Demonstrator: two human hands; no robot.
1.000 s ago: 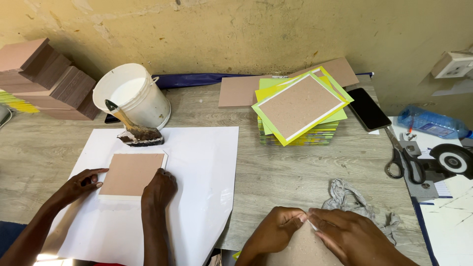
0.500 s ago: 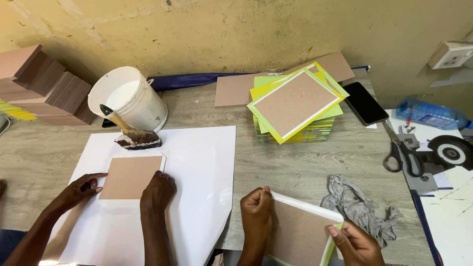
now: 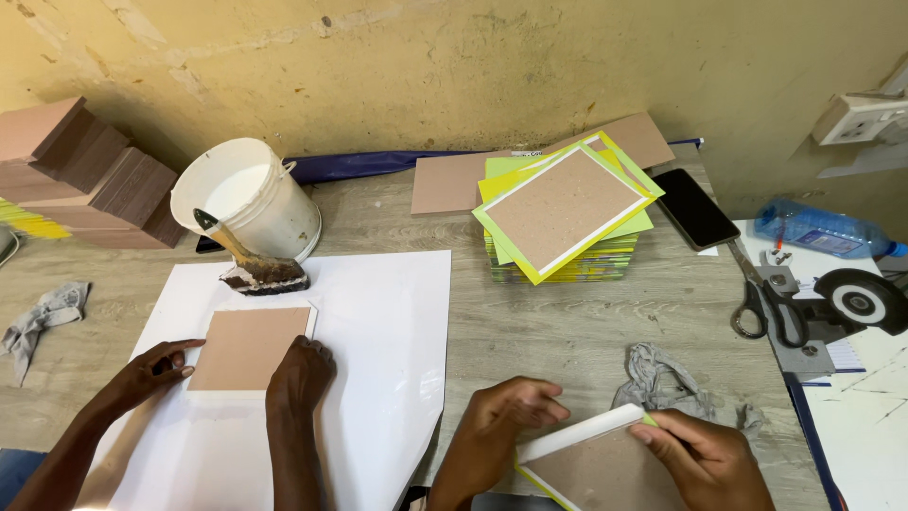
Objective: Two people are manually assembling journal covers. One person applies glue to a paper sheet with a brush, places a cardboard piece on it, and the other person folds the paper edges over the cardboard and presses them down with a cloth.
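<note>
Both my hands hold a brown cardboard panel (image 3: 598,470) wrapped in white and yellow-green paper at the table's near edge. My left hand (image 3: 499,421) presses on its upper left corner, fingers curled over the white folded edge (image 3: 579,433). Over on the right side, my right hand (image 3: 711,456) grips it, thumb on the fold. A co-worker's two hands (image 3: 301,374) press a brown board (image 3: 248,347) onto a large white sheet (image 3: 378,378) to my left.
A white bucket (image 3: 248,203) of glue with a brush (image 3: 253,270) stands at the back left, beside stacked brown boards (image 3: 85,170). A pile of yellow-green covered panels (image 3: 566,216), a phone (image 3: 695,208), scissors (image 3: 766,303), a tape roll (image 3: 863,298) and grey rags (image 3: 662,378) lie around.
The covered panel has come up from the table edge into view. My left hand moved onto its top corner and my right hand shifted to its right side. The co-worker's hands barely moved.
</note>
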